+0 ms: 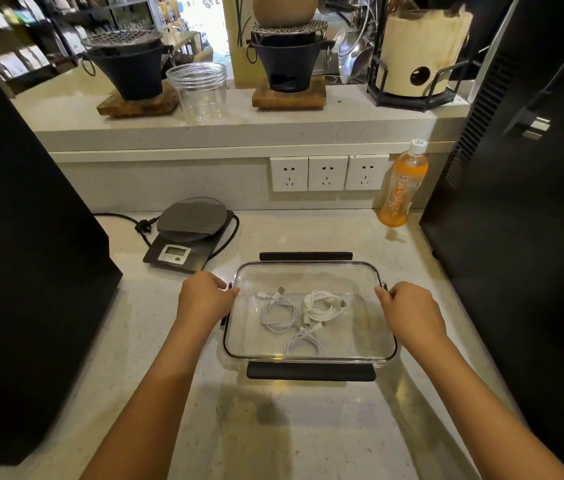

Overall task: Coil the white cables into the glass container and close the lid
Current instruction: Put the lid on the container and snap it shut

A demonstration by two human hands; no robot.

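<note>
White coiled cables, three of them, lie on the floor of the clear rectangular glass container, which sits at the centre of the pale speckled stone worktop. Coiling looks done, so what's left, as I read it, is the lid. You've got the clear lid with black clip flaps laid over the rim; flaps at twelve and six stick out flat, unlatched. Your left hand curls over the nine o'clock edge, your right hand over the three o'clock edge, fingers wrapped down the sides, probably to seat the lid squarely and reach the side clips. Whether those side clips are snapped, I can't tell. Up at ten o'clock a black digital kitchen scale stands well apart; an orange drink bottle waits at one o'clock.
</note>
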